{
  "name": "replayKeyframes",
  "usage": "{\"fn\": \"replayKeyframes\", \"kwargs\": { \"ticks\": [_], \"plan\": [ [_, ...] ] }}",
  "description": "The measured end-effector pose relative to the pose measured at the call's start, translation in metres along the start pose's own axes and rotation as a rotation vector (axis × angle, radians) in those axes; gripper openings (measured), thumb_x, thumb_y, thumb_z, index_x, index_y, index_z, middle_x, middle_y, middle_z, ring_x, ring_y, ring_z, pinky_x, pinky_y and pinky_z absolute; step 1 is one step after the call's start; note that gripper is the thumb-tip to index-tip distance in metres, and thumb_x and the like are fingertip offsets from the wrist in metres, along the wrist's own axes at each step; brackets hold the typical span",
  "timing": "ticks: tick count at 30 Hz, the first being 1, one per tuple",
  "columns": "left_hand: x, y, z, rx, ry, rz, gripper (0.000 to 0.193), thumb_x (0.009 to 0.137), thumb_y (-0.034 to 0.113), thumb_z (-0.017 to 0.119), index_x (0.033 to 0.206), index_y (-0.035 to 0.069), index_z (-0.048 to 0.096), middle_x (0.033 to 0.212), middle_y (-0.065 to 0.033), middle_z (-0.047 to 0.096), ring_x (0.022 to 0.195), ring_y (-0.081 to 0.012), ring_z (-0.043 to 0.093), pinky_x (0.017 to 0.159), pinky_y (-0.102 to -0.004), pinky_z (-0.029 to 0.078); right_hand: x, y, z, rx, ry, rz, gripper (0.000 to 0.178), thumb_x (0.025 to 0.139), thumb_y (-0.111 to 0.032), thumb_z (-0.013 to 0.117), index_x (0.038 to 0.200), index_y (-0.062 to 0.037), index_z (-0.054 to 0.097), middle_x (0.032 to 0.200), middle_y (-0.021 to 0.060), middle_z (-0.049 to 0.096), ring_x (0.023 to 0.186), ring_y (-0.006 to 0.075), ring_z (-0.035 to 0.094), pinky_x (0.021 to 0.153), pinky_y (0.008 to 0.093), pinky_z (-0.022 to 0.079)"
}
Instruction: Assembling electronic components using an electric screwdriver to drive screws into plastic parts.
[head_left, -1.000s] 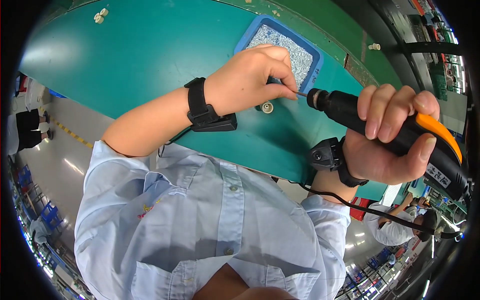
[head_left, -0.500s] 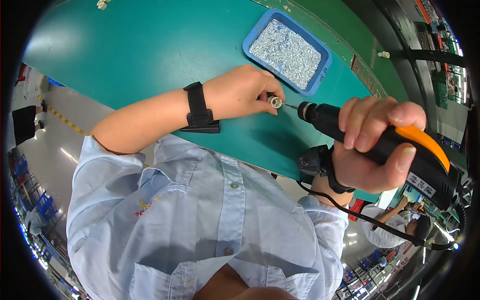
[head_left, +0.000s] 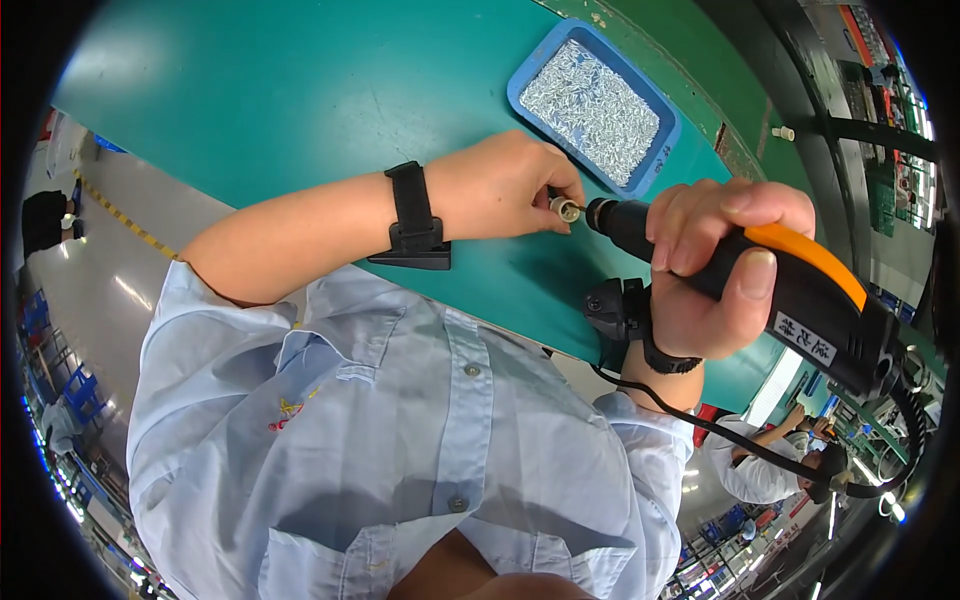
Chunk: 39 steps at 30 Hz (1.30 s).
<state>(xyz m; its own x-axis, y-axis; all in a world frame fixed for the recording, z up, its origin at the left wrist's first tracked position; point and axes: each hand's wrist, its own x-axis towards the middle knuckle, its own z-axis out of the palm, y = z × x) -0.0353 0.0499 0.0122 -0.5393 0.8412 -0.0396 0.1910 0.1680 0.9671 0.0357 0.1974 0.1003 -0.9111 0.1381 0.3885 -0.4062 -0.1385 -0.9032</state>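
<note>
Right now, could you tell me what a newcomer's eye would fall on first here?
Most striking is the black and orange electric screwdriver, gripped in the right hand at centre right. Its tip meets a small metal part pinched by the left hand over the green table. Behind them sits a blue tray of silvery screws.

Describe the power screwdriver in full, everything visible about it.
The power screwdriver is a chunky black tool, plastic by its look, with an orange strip along its upper side and a white label near the rear. The right hand wraps around its body. It lies roughly level, nose pointing left over the green table, its tip meeting a small metal part pinched by the left hand. A black cable runs from its rear end.
</note>
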Motion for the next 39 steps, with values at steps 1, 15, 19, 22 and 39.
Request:
{"fn": "replayKeyframes", "kwargs": {
  "ticks": [1, 15, 19, 22, 39],
  "plan": [
    [0.000, 0.000, 0.000, 0.009, -0.002, 0.001, 0.018, 0.073, 0.009, 0.068, 0.088, 0.000, 0.066, 0.079, -0.0125, 0.065, 0.071, -0.0221, 0.064, 0.064, -0.0318, 0.051, 0.000, 0.000, -0.001, 0.008, -0.020, 0.000, 0.034, 0.083, -0.026, 0.064, 0.096, -0.0022, 0.043, 0.059, 0.0049, 0.050, 0.049, 0.0149, 0.049, 0.050, 0.0298, 0.046],
    [-0.002, -0.008, -0.007, 0.148, 0.046, 0.146, 0.021, 0.073, 0.007, 0.066, 0.093, 0.002, 0.065, 0.082, -0.0135, 0.062, 0.073, -0.0270, 0.062, 0.066, -0.0341, 0.051, 0.014, 0.014, 0.012, -0.095, 0.000, -0.002, 0.028, 0.085, -0.029, 0.057, 0.093, -0.0062, 0.044, 0.056, -0.0004, 0.039, 0.046, 0.0116, 0.038, 0.044, 0.0260, 0.032],
    [0.001, -0.001, 0.006, 0.150, -0.080, 0.289, 0.023, 0.076, 0.005, 0.056, 0.098, 0.003, 0.062, 0.090, -0.0181, 0.062, 0.084, -0.0341, 0.059, 0.073, -0.0412, 0.048, 0.003, -0.015, -0.010, 0.078, -0.004, 0.036, 0.031, 0.085, -0.028, 0.058, 0.098, -0.0055, 0.040, 0.058, -0.0034, 0.032, 0.047, 0.0063, 0.031, 0.046, 0.0216, 0.027],
    [0.014, 0.005, 0.018, 0.189, -0.155, 0.323, 0.021, 0.077, 0.011, 0.059, 0.097, 0.003, 0.061, 0.088, -0.0167, 0.061, 0.083, -0.0343, 0.058, 0.070, -0.0429, 0.046, 0.013, -0.050, -0.022, 0.078, 0.053, -0.193, 0.022, 0.090, -0.026, 0.051, 0.096, -0.0048, 0.047, 0.060, -0.0007, 0.039, 0.049, 0.0104, 0.037, 0.048, 0.0239, 0.032],
    [0.082, 0.004, -0.024, 0.675, -0.020, 0.359, 0.023, 0.065, 0.017, 0.074, 0.084, 0.006, 0.066, 0.085, -0.0112, 0.061, 0.082, -0.0282, 0.060, 0.066, -0.0411, 0.048, 0.026, -0.060, -0.021, -0.109, 0.149, -0.299, 0.018, 0.090, -0.025, 0.051, 0.089, -0.0071, 0.048, 0.060, 0.0005, 0.040, 0.051, 0.0130, 0.041, 0.051, 0.0272, 0.038]
  ]
}}
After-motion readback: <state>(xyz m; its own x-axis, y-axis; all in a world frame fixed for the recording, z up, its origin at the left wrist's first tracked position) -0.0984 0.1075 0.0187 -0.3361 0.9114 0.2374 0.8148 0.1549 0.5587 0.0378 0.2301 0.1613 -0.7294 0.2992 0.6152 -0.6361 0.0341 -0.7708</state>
